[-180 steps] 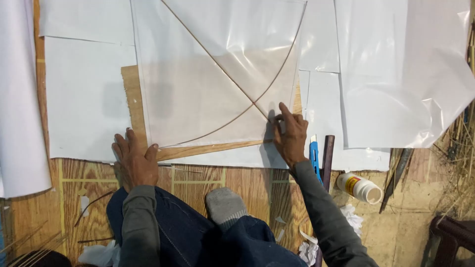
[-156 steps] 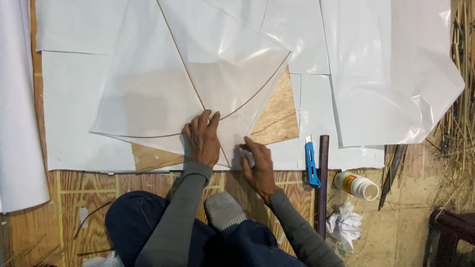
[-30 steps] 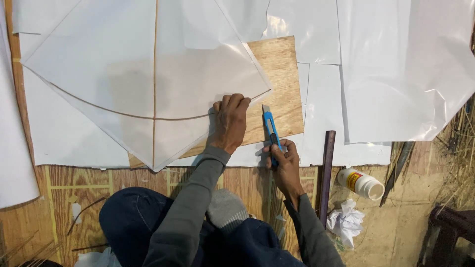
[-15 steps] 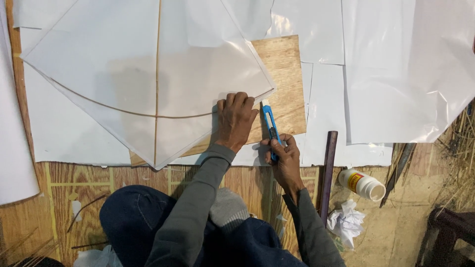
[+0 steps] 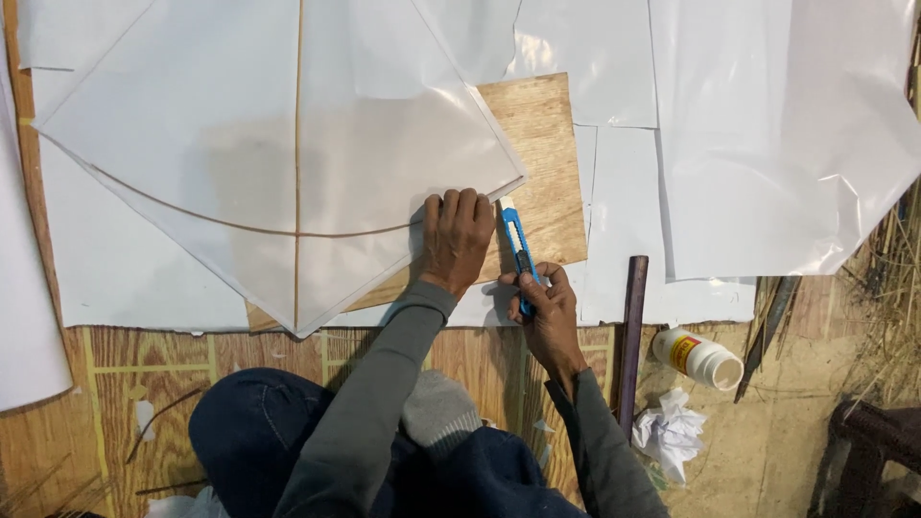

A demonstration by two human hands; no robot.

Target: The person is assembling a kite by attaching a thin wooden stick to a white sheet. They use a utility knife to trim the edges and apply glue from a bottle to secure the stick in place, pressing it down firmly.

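The left hand (image 5: 458,237) lies flat, fingers spread, pressing the kite sheet (image 5: 288,163) onto the plywood board (image 5: 542,144). The right hand's (image 5: 547,312) grip pinches the blue utility knife (image 5: 518,251) at the sheet's right edge. Judged from this, trimming is underway; excess film along that edge is not yet removed.

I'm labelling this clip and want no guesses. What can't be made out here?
- Head view: blade tip of the blue utility knife, too small.
- Kite sheet: top cut off by the frame edge.
- Plywood board: mostly hidden under sheets.
- Left hand covers the edge beneath it.
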